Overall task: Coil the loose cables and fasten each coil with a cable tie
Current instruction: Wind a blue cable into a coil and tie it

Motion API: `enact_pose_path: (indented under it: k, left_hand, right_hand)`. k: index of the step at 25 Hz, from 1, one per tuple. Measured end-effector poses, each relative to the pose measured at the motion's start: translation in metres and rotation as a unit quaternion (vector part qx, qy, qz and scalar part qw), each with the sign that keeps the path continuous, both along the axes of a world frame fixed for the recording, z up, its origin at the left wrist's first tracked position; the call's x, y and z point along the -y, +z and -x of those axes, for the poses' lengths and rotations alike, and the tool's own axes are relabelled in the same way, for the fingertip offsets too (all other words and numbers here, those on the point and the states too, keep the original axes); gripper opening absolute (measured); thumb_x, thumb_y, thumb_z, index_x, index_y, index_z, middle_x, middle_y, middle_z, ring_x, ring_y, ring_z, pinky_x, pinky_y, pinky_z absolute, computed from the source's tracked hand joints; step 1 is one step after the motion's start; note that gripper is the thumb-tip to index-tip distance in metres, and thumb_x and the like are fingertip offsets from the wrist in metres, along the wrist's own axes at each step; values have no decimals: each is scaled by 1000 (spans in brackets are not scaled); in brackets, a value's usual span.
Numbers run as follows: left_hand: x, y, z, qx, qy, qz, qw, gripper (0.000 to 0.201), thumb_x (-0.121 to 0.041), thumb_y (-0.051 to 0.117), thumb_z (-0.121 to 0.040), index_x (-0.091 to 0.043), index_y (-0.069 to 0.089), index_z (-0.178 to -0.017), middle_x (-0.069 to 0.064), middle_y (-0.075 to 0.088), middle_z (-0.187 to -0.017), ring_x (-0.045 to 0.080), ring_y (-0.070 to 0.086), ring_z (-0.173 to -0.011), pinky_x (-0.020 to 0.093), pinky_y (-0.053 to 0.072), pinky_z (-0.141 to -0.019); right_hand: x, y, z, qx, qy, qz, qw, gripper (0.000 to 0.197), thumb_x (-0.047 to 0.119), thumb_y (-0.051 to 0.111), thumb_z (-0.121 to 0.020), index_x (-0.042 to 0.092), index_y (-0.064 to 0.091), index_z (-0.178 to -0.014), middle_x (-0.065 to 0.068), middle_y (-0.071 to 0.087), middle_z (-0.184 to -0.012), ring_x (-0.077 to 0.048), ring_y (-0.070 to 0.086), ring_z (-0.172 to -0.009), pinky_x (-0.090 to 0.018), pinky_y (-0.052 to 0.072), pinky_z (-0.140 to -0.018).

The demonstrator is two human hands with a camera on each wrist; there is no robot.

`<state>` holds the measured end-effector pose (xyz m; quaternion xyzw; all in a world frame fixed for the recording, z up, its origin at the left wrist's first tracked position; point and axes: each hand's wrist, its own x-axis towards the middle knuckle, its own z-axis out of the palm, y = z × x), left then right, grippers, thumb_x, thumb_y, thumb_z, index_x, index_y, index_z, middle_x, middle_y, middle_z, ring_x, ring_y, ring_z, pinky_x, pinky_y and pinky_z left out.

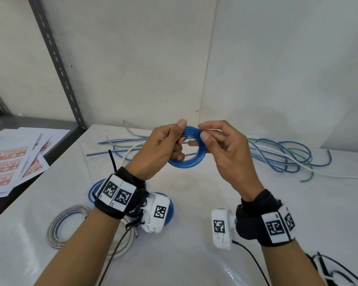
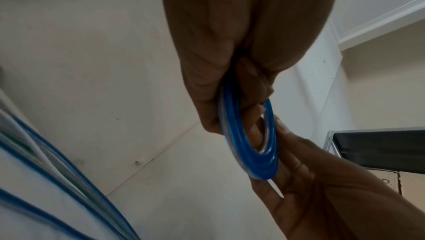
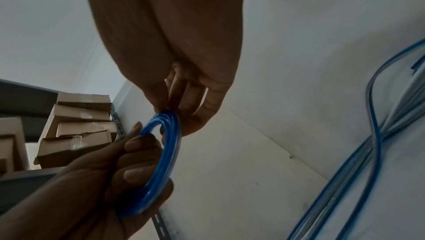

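Observation:
A small blue cable coil [image 1: 196,149] hangs in the air above the white table [image 1: 194,203], held between both hands. My left hand [image 1: 165,145] grips its left side with the fingers curled round the strands. My right hand [image 1: 213,139] pinches the coil's upper right side between thumb and fingers. The left wrist view shows the blue coil [image 2: 250,145] on edge; in the right wrist view the coil [image 3: 161,162] sits in the left palm. A black cable tie [image 1: 112,159] stands up by my left wrist.
Loose blue, green and white cables [image 1: 281,155] sprawl at the back of the table. A clear-grey coil [image 1: 66,223] and a blue coil [image 1: 95,188] lie near my left forearm. Printed sheets [image 1: 12,162] lie on the grey shelf at left. Cardboard boxes [image 3: 76,131] sit on shelving.

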<state>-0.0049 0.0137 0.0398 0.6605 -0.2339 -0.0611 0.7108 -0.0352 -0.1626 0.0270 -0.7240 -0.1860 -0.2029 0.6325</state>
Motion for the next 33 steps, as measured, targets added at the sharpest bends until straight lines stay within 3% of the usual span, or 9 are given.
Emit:
enact_pose_path:
  k: [6,9,13,17,22,25,28,30,33]
  left_hand:
    - [-4,-2,-2,-3,-14,-10,1000,42,-44,42,-99,-10,45,-75,-13,28,-56,15,20,-53,26,43,-56]
    - [-7,-3,-2,-16,-46,-41,998,43,-42,46,-101,-4,52,-80,-5,32,-56,14,34,-50,30,52,-67]
    - [-8,-2,2,61,-64,-123,988,27,-18,58,-101,5,65,-88,13,67,-69,24,67,-65,29,57,-73]
    - [9,7,17,112,-76,-125,983,24,-16,60,-100,3,70,-89,17,75,-77,28,72,-70,29,57,-72]
    - [44,11,36,104,-83,-82,988,25,-20,61,-99,3,71,-95,17,75,-80,29,74,-70,31,59,-70]
    - [68,11,49,31,-144,-87,985,37,-35,57,-98,0,67,-93,13,67,-69,25,67,-59,37,58,-73]
    - [93,16,57,-107,-222,-132,960,55,-56,42,-99,-7,55,-79,2,37,-53,17,38,-44,38,54,-71]
    - [107,18,62,-132,-220,-169,952,54,-50,35,-107,-12,48,-70,-3,21,-54,14,21,-43,33,49,-67]
    - [124,12,72,-151,-226,-172,947,49,-36,31,-106,-16,40,-62,-5,16,-55,14,13,-46,32,42,-66]
  right_hand:
    - [2,-5,-2,-28,8,-4,1000,19,4,78,-86,4,62,-97,-11,78,-93,-30,77,-81,-45,62,-79]
    - [7,-2,1,-52,27,-24,998,18,-2,77,-84,6,65,-94,-15,77,-89,-34,75,-75,-45,60,-74]
    - [22,11,10,-85,45,27,995,17,-5,76,-83,5,66,-92,-19,77,-89,-31,73,-70,-46,61,-70]
    - [44,26,31,-98,28,60,993,17,-2,77,-83,-1,65,-94,-13,78,-86,-37,75,-73,-57,62,-73]
    - [69,42,68,-74,-40,102,991,15,2,78,-85,0,66,-95,-10,78,-86,-31,76,-74,-50,63,-70]
    - [91,46,89,-90,-52,121,987,13,1,78,-85,3,68,-93,-13,78,-89,-33,76,-76,-56,62,-73]
    - [108,47,107,-131,-42,150,979,14,0,79,-83,3,68,-92,-17,77,-88,-36,76,-77,-60,60,-76]
    - [114,45,115,-147,-38,160,975,17,0,79,-83,-1,67,-94,-17,77,-88,-35,76,-77,-60,60,-77]
    - [128,40,122,-161,-47,155,974,19,1,80,-83,-2,66,-96,-17,77,-87,-33,76,-77,-59,60,-78]
